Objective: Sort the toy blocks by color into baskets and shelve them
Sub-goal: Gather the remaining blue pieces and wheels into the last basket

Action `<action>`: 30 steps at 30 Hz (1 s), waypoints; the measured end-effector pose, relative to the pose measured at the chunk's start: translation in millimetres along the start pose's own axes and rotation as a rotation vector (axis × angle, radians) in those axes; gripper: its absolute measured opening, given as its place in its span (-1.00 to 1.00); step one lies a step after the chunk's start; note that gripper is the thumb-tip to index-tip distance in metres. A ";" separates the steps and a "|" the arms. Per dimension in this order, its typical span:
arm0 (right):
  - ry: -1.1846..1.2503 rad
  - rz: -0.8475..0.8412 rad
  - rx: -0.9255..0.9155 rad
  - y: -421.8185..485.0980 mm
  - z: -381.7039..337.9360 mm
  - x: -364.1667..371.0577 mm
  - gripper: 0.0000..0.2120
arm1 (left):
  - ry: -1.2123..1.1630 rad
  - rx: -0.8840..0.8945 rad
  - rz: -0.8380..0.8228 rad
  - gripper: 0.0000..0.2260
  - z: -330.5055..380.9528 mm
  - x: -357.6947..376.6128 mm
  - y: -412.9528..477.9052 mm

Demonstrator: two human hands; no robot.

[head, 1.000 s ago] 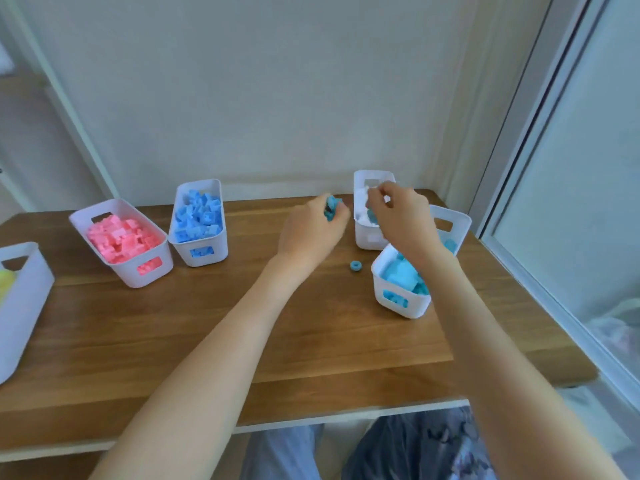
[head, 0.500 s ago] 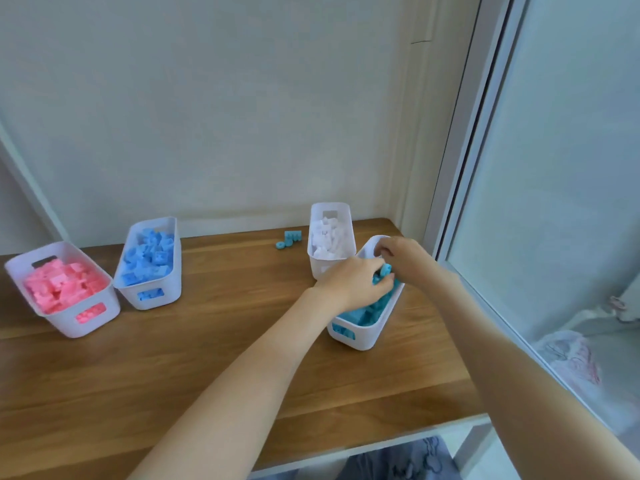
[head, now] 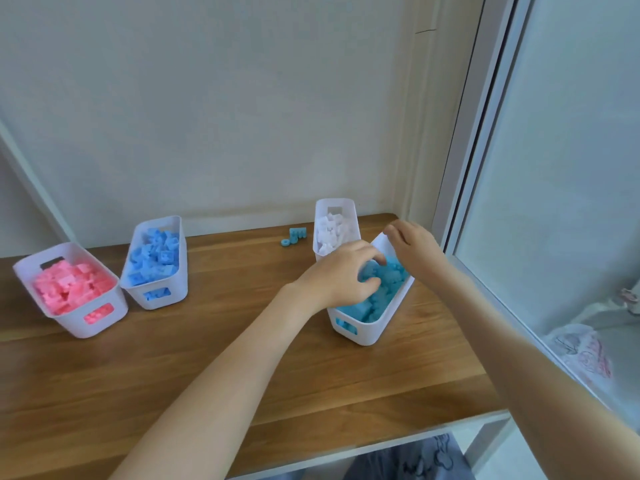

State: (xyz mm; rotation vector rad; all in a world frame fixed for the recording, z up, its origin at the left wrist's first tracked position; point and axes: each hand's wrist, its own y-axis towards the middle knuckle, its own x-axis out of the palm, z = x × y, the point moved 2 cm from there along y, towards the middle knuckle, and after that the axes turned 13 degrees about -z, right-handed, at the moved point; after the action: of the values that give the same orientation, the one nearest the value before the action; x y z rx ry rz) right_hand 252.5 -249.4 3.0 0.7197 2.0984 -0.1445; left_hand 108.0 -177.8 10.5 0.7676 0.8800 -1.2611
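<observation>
Tabletop (head: 225, 341) of wood is carrying four white plastic baskets. Left hand (head: 341, 271) is reaching into the teal-block basket (head: 367, 332) near the right edge, its grip curling round a clump of teal blocks (head: 381, 299) inside. Right hand (head: 415, 247) is pinching the far end wall of the same basket, grip clenched on the rim. White-block basket (head: 334, 202), filled with white blocks (head: 334, 230), is standing just behind, near the back right corner. Loose teal pieces (head: 295, 235) are lying by the back edge, just left of it. Blue-block basket (head: 162, 296) with blue blocks (head: 154, 258) and pink-block basket (head: 69, 323) with pink blocks (head: 69, 289) are sitting side by side toward the back left, the pink one nearest the left edge.
</observation>
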 end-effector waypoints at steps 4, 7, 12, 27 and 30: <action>-0.051 0.113 -0.205 -15.1 -50.5 23.7 -0.77 | -0.010 -0.068 0.300 -0.84 -26.3 -12.1 -27.9; -0.025 0.118 -0.307 -27.5 -94.7 45.0 -0.76 | -0.181 -0.239 0.350 -0.83 -62.7 -14.2 -54.9; -0.014 -0.076 -0.407 -54.1 -143.9 100.1 -0.68 | -0.072 -0.527 0.214 -0.80 -138.1 4.1 -105.5; -0.431 -0.149 0.074 -24.7 -102.3 166.9 -0.65 | 0.285 -0.458 0.322 -0.72 -149.2 24.9 -115.6; -0.423 -0.162 -0.070 -20.6 -106.4 168.6 -0.80 | 0.284 -0.449 0.295 -0.71 -151.7 23.3 -115.1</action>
State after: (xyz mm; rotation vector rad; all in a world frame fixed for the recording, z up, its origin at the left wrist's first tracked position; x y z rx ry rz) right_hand 91.2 -154.5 -68.5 0.4314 1.7432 -0.2847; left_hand -23.7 -73.8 -82.6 0.6893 1.1809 -0.6676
